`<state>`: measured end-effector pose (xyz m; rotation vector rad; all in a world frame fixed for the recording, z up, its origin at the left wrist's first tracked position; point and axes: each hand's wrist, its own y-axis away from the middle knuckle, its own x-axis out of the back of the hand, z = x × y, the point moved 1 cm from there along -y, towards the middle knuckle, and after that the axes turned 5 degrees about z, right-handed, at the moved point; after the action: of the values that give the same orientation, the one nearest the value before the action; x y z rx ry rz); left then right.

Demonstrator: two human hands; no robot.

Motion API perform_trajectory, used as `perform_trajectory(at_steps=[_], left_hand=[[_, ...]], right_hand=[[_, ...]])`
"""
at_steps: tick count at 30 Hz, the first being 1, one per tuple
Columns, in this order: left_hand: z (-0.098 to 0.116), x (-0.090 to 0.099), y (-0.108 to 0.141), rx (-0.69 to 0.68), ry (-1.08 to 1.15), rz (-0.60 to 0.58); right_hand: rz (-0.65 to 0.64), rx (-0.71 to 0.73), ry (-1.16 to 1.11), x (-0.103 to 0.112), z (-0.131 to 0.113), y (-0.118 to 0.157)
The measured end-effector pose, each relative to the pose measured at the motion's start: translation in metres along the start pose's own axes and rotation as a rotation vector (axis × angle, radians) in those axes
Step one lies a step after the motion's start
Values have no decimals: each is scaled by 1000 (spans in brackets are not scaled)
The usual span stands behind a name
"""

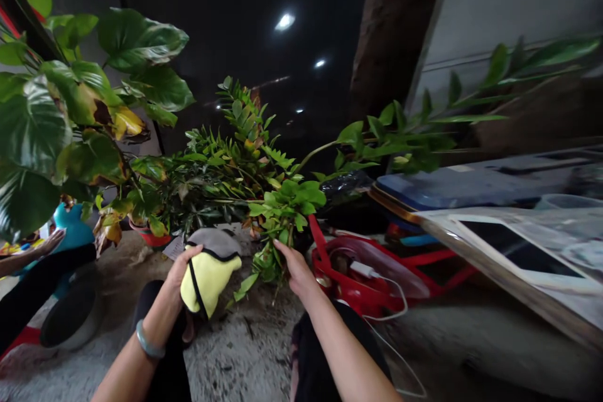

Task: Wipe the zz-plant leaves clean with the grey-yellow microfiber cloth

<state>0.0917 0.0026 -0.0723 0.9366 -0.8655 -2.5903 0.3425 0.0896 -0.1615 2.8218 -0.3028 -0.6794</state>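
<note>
My left hand is closed on a cloth, yellow with a grey part and black edging, held above the floor. To its right, my right hand reaches into the low leaves of a green plant. Its index finger points up and touches or nearly touches the foliage; the other fingers are curled or hidden, so whether they grip a stem cannot be told. Behind both hands spreads a mass of leafy plants.
Large-leaved plant at left; a red pot below it. Dark bucket and another person's arm at far left. Red bag with white cable right of my hand. Wood-edged table at right.
</note>
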Motion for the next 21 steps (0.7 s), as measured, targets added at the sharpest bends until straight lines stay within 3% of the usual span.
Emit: perform_trajectory(at_steps=[2, 4, 6, 8, 10, 12, 16, 19, 21], left_hand=[[20, -25, 9, -99, 21, -45], [34, -63, 13, -192, 24, -97], [34, -96, 9, -218, -34, -140], [20, -110, 1, -228, -150, -130], [2, -99, -4, -247, -262, -117], [-11, -69, -3, -230, -300, -164], [-9, -15, 12, -114, -161, -153], [-1, -2, 19, -181, -10, -50], [-2, 0, 19, -271, 76, 2]], right_hand=[[-37, -72, -46, -2, -2, 0], [-58, -109, -64, -8, -2, 1], [-34, -100, -47, -13, -1, 3], [2, -72, -24, -15, 1, 4], [23, -48, -18, -13, 3, 3], [5, -37, -14, -9, 2, 1], [-14, -34, 30, -3, -2, -1], [91, 48, 122, -3, -5, 8], [229, 202, 171, -1, -7, 23]])
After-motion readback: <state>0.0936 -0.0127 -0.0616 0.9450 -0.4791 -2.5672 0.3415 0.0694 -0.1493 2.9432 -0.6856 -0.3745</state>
